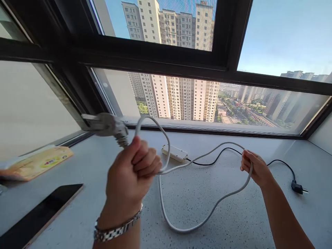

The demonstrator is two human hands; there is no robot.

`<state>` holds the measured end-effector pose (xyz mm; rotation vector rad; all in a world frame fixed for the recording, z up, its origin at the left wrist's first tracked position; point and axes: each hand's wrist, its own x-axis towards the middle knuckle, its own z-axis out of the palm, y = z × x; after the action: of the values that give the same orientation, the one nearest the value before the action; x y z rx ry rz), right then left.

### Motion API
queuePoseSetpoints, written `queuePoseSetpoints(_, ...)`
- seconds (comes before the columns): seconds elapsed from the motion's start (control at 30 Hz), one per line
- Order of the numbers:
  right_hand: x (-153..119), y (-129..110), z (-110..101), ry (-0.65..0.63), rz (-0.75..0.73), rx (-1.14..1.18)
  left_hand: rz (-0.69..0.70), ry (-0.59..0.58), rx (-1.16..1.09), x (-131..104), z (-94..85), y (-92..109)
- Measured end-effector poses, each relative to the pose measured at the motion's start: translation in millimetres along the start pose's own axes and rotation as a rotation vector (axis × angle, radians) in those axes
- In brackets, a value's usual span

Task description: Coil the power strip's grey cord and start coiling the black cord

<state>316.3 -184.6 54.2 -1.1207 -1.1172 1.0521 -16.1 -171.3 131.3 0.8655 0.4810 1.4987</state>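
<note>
My left hand (137,166) is closed around a white power cord just below its plug (103,124), which points up and to the left, raised above the sill. From there the white cord (190,230) makes a small loop and a wide one across the middle. At the right, my right hand (255,167) pinches another stretch of the same cord. Behind the cord lies a white power strip (175,153) with a black cable. That cable runs behind my right hand to a black plug (297,187) resting on the surface.
The speckled white sill (207,207) ends at a dark-framed window (155,57) with tall buildings outside. On the left lie a dark phone (44,211) and a yellow-orange packet (38,162).
</note>
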Motion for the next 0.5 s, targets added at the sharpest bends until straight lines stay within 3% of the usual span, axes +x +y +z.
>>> queuePoseSetpoints(0.07,-13.5,-8.0,26.1,0.100,-0.179,0.001,-0.157,-0.061,0.082,4.6,21.0,-34.6)
queuePoseSetpoints(0.13,-28.2,-9.8,51.0,0.088,-0.323,-0.096,-0.295,-0.123,0.098,5.7,33.7,-69.5)
queuePoseSetpoints(0.27,-50.1,-3.6,85.6,-0.253,-0.494,-0.536,-0.505,-0.217,0.037,-0.7,42.9,-113.6)
queuePoseSetpoints(0.37,-56.6,0.2,100.1,-0.447,-0.577,-0.858,-0.568,-0.187,-0.090,-1.0,43.4,-115.9)
queuePoseSetpoints(0.5,-57.5,6.7,107.4,-0.559,-0.513,-1.000,-0.520,-0.044,-0.212,12.2,37.2,-89.2)
